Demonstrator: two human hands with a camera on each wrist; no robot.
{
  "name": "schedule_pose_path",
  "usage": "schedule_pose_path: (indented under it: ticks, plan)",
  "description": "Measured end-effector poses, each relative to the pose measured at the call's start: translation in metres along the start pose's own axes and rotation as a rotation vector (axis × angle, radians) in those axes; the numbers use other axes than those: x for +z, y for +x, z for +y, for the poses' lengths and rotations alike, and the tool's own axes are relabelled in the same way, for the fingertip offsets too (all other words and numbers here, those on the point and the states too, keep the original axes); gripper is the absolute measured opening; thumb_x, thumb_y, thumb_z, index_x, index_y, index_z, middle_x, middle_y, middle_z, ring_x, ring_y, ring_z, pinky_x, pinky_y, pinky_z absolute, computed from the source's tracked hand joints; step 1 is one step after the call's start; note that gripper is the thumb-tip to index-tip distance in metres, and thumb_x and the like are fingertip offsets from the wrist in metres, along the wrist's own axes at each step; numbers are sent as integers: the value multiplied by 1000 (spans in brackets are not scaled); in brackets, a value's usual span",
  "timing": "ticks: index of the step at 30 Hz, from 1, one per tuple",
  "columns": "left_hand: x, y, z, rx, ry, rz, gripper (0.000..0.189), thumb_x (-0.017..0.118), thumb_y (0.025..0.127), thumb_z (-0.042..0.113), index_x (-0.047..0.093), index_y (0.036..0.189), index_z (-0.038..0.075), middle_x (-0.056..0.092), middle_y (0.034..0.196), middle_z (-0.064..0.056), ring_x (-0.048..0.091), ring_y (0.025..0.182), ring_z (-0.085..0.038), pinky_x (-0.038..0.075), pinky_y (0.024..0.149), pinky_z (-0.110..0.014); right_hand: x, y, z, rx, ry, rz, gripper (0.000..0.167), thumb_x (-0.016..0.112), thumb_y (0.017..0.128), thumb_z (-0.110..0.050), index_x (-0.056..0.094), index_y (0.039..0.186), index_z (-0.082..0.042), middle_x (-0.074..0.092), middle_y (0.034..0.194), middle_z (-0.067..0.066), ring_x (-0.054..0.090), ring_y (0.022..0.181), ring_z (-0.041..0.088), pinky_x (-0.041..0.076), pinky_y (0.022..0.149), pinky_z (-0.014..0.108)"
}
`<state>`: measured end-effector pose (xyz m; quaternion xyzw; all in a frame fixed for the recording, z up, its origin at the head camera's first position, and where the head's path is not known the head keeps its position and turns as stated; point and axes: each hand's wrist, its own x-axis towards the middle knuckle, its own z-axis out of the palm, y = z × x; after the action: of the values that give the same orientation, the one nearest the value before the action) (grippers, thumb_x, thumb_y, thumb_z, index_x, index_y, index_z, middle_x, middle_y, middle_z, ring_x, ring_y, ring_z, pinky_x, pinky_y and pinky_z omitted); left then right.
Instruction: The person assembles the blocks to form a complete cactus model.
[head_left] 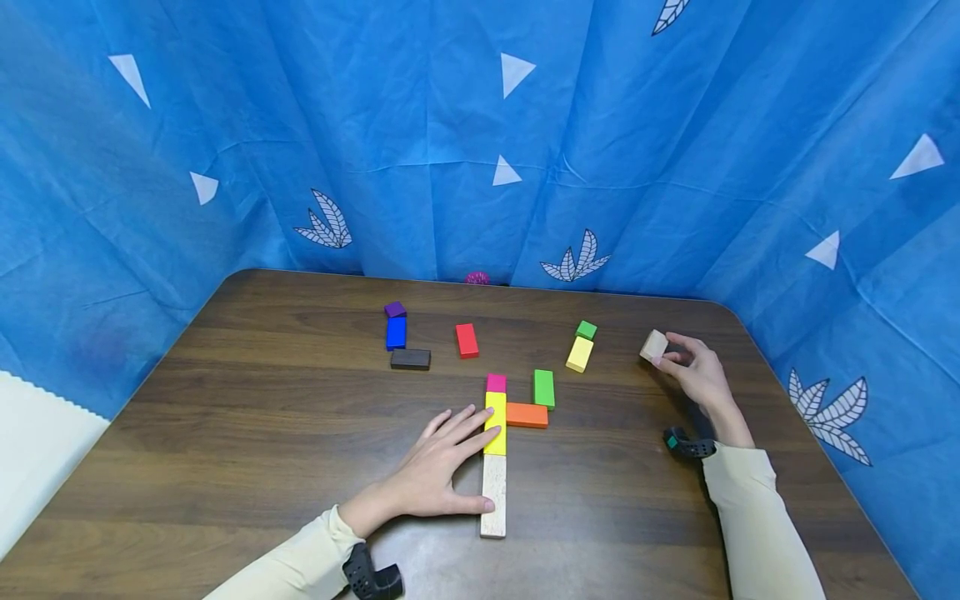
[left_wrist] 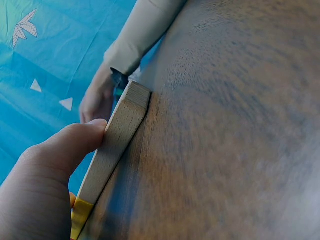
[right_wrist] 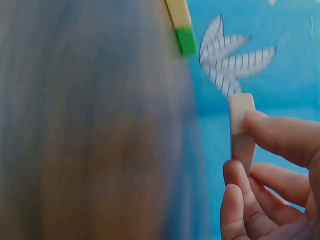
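My right hand [head_left: 699, 375] pinches a small plain wooden block [head_left: 654, 345] between thumb and fingers at the table's right side; the right wrist view shows the same wooden block [right_wrist: 242, 125] held upright. Near the middle my left hand [head_left: 442, 467] lies spread beside a line of blocks. Its fingertips touch the yellow block [head_left: 496, 417], and its thumb rests against a long plain wooden block [head_left: 493, 496], as the left wrist view also shows. A pink block [head_left: 497, 382] tops that line. An orange block [head_left: 527, 415] adjoins its right side, with a green block [head_left: 543, 389] at the orange one's far end.
Farther back on the brown table [head_left: 285, 467] lie a purple block [head_left: 395, 309], a blue block [head_left: 396, 333], a black block [head_left: 410, 359] and a red block [head_left: 467, 341]. A pale yellow block [head_left: 580, 354] meets a small green block [head_left: 587, 330]. Blue curtain [head_left: 435, 108] hangs behind.
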<state>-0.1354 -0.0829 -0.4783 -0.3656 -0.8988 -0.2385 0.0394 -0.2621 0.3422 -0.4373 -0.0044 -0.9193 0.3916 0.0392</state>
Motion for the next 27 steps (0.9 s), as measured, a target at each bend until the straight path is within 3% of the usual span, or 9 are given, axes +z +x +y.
schedule_pose_path:
  ticks: [6, 11, 15, 19, 27]
  plan:
    - [-1, 0, 0, 2, 5, 0, 91, 62, 79, 70, 40, 151, 20, 30, 160, -1, 26, 149, -30, 20, 118, -56, 20, 3, -43, -84, 53, 3, 60, 66, 94, -19, 42, 144, 2, 43, 140, 27, 56, 113, 38, 40, 71, 8]
    - [0, 0, 0, 4, 8, 3, 91, 61, 79, 71, 40, 150, 19, 30, 161, -2, 26, 149, -31, 20, 118, -57, 49, 10, -76, -138, 113, -48, 58, 69, 90, -10, 46, 142, 2, 45, 138, 25, 59, 111, 37, 44, 72, 6]
    - [1, -1, 0, 1, 6, 0, 91, 60, 79, 72, 40, 151, 19, 29, 161, -1, 25, 149, -30, 20, 118, -56, 73, 13, -94, -156, 110, -114, 57, 69, 90, -10, 47, 142, -1, 46, 140, 22, 60, 111, 34, 55, 82, 22]
    - [1, -1, -1, -1, -7, -4, 91, 61, 79, 71, 40, 151, 20, 29, 161, -1, 24, 149, -31, 19, 118, -57, 92, 13, -104, -158, 101, -158, 56, 68, 90, -10, 47, 142, -2, 45, 142, 20, 60, 110, 34, 55, 92, 44]
    - [0, 0, -4, -11, -14, -17, 91, 62, 79, 70, 39, 151, 20, 28, 161, -1, 23, 150, -30, 18, 118, -57, 108, 13, -109, -239, 50, -199, 56, 70, 88, -8, 49, 139, 3, 50, 137, 20, 62, 104, 32, 54, 88, 45]
